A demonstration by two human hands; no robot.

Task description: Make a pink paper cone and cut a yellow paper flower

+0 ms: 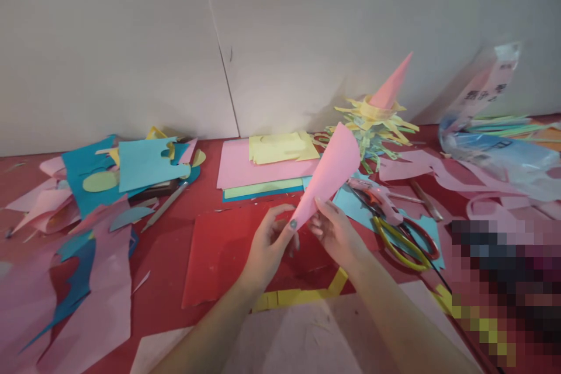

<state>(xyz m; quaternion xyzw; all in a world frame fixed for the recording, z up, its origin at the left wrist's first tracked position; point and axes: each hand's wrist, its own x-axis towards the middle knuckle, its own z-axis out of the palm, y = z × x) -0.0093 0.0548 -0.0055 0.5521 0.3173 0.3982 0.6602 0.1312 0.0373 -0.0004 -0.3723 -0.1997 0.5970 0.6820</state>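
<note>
Pink paper cone [331, 169], held in both hands at the centre of the frame. The left hand [272, 239] pinched the narrow tip, at the cone's lower left, between thumb and fingers; the right hand [344, 239] gripped the lower edge farther up. The cone's wide end pointed to the upper right, and its interior could not be seen. Below the hands lay a red board [219, 257] and, along its near edge, a folded yellow paper strip [298, 298].

Containers: at the right edge of the frame lay a transparent plastic bag [517, 155] with printed lettering. Coloured paper strips [508, 125] showed at the bag; whether all of them lay inside could not be told.

Surroundings: right of upper centre, a second pink cone [392, 85] rose from yellow and green paper fringes [377, 117]. Right of centre lay a pink glue gun [381, 201] and scissors [401, 248] with yellow and red handles. Behind the red board were stacked pink sheets [234, 163], with yellow sheets [283, 149] on top. At left, a light-blue sheet [146, 160] topped a heap of paper offcuts [105, 263].
</note>
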